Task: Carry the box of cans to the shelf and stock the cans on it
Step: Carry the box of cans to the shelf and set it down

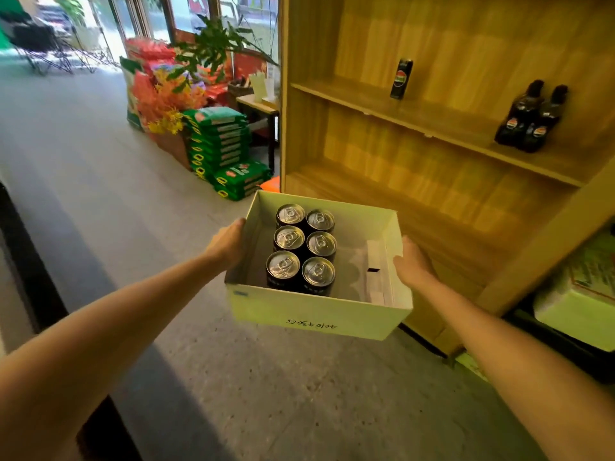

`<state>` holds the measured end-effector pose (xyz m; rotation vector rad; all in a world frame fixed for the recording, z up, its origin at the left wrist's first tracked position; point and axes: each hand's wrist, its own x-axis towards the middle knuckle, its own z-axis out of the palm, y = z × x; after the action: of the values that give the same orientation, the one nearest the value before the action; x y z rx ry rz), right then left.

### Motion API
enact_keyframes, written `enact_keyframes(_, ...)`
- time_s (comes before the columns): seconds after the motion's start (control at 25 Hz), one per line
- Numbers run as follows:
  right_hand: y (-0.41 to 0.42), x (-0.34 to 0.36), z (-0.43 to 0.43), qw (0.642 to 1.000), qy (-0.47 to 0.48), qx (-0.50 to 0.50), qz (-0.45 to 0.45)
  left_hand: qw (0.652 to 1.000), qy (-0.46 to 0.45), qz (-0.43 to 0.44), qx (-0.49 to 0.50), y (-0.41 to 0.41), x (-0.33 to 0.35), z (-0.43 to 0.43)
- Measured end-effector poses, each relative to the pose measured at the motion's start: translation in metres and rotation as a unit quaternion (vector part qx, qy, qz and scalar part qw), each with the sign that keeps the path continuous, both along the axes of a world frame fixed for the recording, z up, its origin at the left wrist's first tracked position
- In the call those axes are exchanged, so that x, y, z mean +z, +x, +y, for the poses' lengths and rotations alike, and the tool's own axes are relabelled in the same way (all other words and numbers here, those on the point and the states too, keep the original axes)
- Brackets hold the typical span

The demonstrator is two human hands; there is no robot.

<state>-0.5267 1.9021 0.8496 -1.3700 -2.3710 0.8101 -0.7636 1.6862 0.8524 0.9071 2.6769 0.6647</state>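
Observation:
I hold an open white cardboard box (309, 316) out in front of me, above the floor. Inside it stand several black cans (304, 248) with silver tops, in two rows towards the left; folded white card lies at the box's right side. My left hand (229, 242) grips the box's left wall and my right hand (412, 262) grips its right wall. The wooden shelf unit (416, 118) rises just beyond the box to the right. One black can (401, 78) stands on its upper board.
Two dark bottles (529, 118) stand at the right of the same board. Stacked green packs (221, 144), bright bags and a plant (213, 44) sit left of the shelf unit. A pale green box (579, 294) lies at the far right. Grey floor spreads to the left.

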Motion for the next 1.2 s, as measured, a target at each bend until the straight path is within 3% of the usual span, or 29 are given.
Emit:
enact_keyframes(0.48,-0.181,-0.051,0.196,0.998,-0.017,-0.054,-0.007,0.999,-0.012,-0.025,-0.031,-0.18,-0.038,0.211)
enact_keyframes(0.8,-0.254,-0.096,0.296,0.986,-0.06,-0.155,-0.003,0.996,-0.035,-0.051,-0.07,-0.267,-0.06,0.344)
enact_keyframes(1.2,-0.289,-0.157,0.296,0.952,-0.077,-0.293,-0.037,0.966,-0.065,-0.123,-0.218,-0.337,-0.158,0.449)
